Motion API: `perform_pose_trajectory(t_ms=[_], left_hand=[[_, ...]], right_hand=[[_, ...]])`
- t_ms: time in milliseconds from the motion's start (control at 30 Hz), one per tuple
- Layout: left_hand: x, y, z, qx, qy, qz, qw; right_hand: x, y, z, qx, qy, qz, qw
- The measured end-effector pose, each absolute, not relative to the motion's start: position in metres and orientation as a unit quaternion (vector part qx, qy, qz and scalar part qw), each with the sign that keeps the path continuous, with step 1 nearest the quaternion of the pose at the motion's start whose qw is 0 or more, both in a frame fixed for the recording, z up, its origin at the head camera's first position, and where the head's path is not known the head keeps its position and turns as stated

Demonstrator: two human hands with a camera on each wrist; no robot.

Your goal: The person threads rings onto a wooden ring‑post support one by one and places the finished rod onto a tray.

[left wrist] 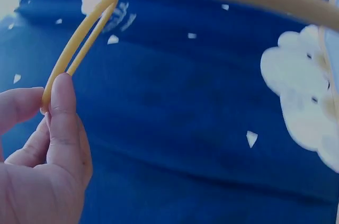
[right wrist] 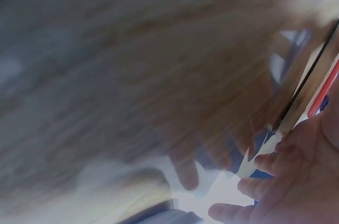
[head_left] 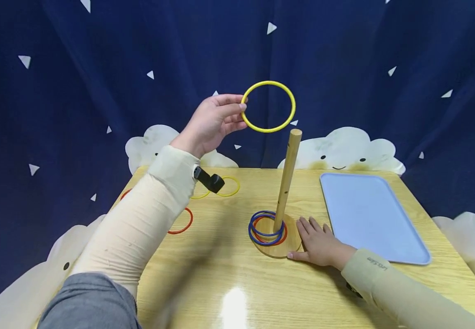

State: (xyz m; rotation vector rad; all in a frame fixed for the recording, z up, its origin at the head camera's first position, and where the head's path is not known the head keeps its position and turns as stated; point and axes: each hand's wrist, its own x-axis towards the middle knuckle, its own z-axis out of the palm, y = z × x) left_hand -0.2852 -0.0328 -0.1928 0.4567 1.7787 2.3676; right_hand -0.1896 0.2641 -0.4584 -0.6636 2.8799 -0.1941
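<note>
My left hand (head_left: 217, 116) pinches a yellow ring (head_left: 268, 82) by its left edge between thumb and fingertips. It holds the ring up and a little left of the top of a wooden post (head_left: 288, 178), apart from it. In the left wrist view the ring (left wrist: 71, 44) appears nearly edge-on. Blue rings (head_left: 250, 230) and a red ring (head_left: 285, 232) lie around the foot of the post on its round wooden base (head_left: 294, 240). With spread fingers, my right hand (head_left: 319, 242) rests at the right edge of that base.
To the right on the table lies a pale blue tray (head_left: 373, 214). Left of the base are a red ring (head_left: 191, 220) and yellow rings (head_left: 239, 186), partly hidden behind my left arm. A dark blue curtain (head_left: 344, 55) hangs behind the table.
</note>
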Motion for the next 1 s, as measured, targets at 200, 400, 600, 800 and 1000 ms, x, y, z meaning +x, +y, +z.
perform_pose_trajectory(t_ms=[200, 400, 600, 800, 1000], left_hand=[[-0.275, -0.013, -0.200, 0.168, 0.584, 0.785, 0.123], [-0.272, -0.003, -0.219, 0.169, 0.599, 0.764, 0.167], [-0.276, 0.002, -0.246, 0.152, 0.610, 0.755, 0.184], [-0.282, 0.003, -0.283, 0.126, 0.620, 0.748, 0.202], [-0.290, -0.001, -0.329, 0.098, 0.639, 0.731, 0.217]], right_hand=[[-0.193, 0.263, -0.459, -0.222, 0.969, -0.069, 0.086], [-0.194, 0.262, -0.458, -0.222, 0.969, -0.070, 0.088], [-0.193, 0.261, -0.458, -0.219, 0.970, -0.061, 0.089], [-0.193, 0.260, -0.456, -0.220, 0.970, -0.059, 0.081], [-0.193, 0.260, -0.456, -0.218, 0.970, -0.063, 0.083]])
